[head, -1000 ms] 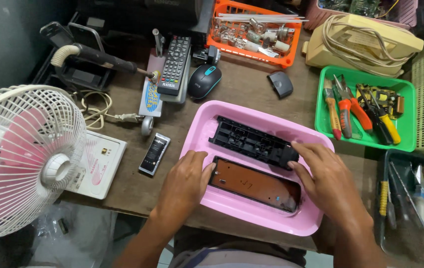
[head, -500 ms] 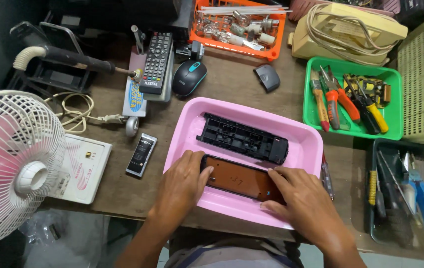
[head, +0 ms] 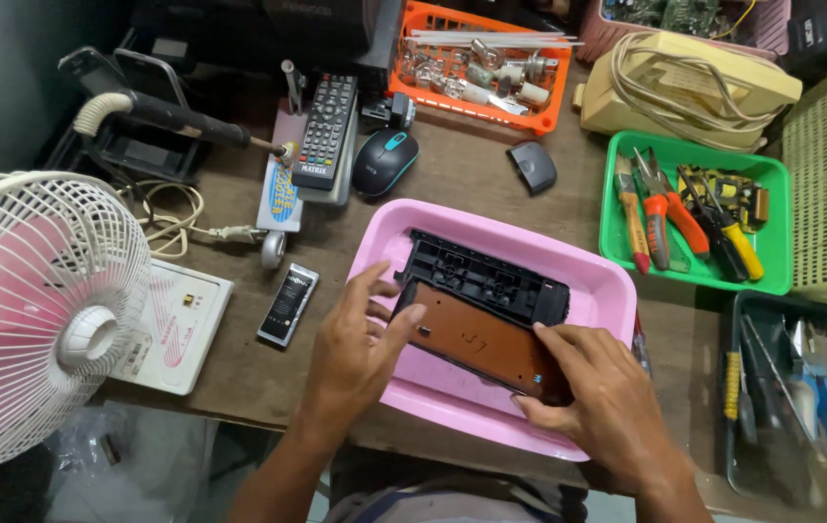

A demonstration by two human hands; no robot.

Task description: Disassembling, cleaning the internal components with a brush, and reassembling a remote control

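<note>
left hand (head: 355, 344) gripping brown circuit board (head: 481, 339) end | right hand (head: 597, 402) pinching other end | board lying over pink tray (head: 607, 291), beside black casing (head: 491, 276)

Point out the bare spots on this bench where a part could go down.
Bare wood lies between the computer mouse, the small dark cover and the pink tray. A narrower strip runs between the battery and the pink tray. The right side, around the green tool tray, is crowded.

Brown wooden table (head: 452, 184) carries pink tray (head: 596, 281), green tray (head: 772, 281), remote (head: 326, 131), mouse (head: 384, 162), fan (head: 31, 310)
</note>
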